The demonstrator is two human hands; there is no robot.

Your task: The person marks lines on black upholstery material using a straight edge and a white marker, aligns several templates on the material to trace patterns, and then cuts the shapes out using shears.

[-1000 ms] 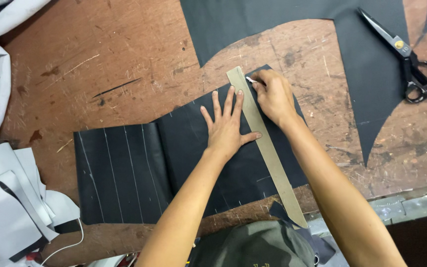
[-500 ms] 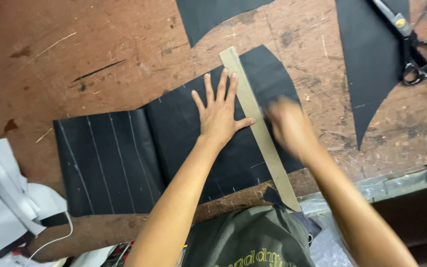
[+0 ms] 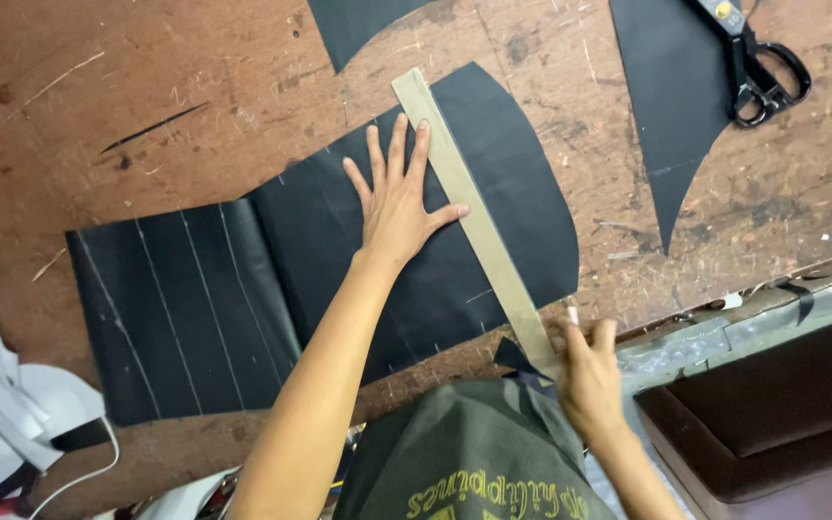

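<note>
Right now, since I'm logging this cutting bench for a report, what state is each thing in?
Black fabric piece: spread flat on the table, chalk lines on its left part.
Ruler: lying diagonally across the fabric.
Left hand: fingers spread, pressing fabric beside the ruler.
Right hand: at the ruler's near end, pinching a small white piece, probably chalk.
Scissors: lying unused on another black piece.
Wooden table: scratched.

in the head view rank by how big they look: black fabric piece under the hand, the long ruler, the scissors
1. black fabric piece, clearly largest
2. ruler, long and narrow
3. scissors, smallest showing, though cut off by the frame's top edge, so their full size is unsure
</note>
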